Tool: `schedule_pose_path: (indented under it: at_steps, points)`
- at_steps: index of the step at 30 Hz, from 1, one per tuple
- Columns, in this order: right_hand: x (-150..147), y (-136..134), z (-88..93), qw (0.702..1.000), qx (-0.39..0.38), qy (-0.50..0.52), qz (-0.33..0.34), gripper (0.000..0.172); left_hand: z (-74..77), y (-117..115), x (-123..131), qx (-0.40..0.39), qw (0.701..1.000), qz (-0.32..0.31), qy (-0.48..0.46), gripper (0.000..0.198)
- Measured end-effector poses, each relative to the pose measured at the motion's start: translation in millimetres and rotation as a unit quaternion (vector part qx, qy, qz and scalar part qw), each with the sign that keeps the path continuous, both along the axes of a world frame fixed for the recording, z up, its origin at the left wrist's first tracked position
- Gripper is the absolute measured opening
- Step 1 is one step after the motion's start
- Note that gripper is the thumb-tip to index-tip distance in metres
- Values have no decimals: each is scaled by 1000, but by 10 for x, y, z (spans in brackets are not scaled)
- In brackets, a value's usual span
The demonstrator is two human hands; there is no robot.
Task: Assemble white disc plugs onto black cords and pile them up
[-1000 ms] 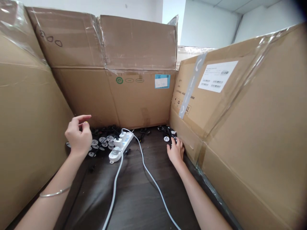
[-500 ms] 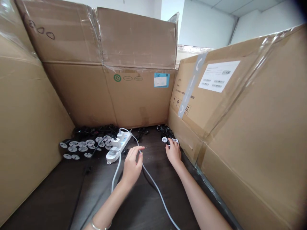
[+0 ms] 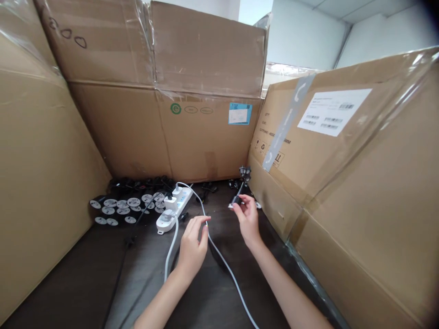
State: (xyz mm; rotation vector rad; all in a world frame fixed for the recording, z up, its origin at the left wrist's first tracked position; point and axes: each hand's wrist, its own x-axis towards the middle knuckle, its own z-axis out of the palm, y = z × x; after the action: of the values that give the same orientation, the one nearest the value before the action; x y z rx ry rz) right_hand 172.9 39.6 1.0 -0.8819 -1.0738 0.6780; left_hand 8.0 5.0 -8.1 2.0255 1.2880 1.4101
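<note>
Power strips [image 3: 174,205]: 1
White plugs [image 3: 170,203]: 2, inserted in the power strip
Round plugs [image 3: 124,202]: about 13, laid left of the power strip
Black plugs [image 3: 236,199]: 1, held right of the power strip
Hands: 2, left hand [image 3: 192,242], right hand [image 3: 247,219]
Cardboard boxes [image 3: 206,137]: at least 3, ranged around the power strip

Glossy white plastic power strip [image 3: 184,202]

- taped cardboard carton [image 3: 164,137] at the back, with a blue sticker [image 3: 240,113]
- plastic-wrapped carton [image 3: 346,192] at right, with a white barcode label [image 3: 334,118]
- cardboard carton [image 3: 41,173] at left
- dark wood-grain counter [image 3: 144,274]
- white wall [image 3: 308,32]
</note>
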Motion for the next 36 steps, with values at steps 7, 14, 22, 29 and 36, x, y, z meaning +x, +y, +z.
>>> schedule_pose_path:
  at_steps: [7, 14, 22, 29, 36]
  points:
    - [-319, -298, 132, 914, -144, 225, 305, 44, -82, -34, 30, 92, 996, 1, 8, 52]
    - [-319, -284, 39, 951, -154, 108, 246, 33, -107, -39, 67, 86, 996, 10, -16, 40]
    - [-325, -282, 38, 946, -180, 126, 237, 37, -21, -26, 57, 130, 991, 10, -18, 33]
    - [-337, -298, 29, 939, -181, 133, 261, 34, -14, -58, 47, 162, 986, -29, 14, 36]
    - [-348, -296, 35, 936, -186, 149, 259, 32, 5, -54, 18, 162, 986, -32, 21, 36]
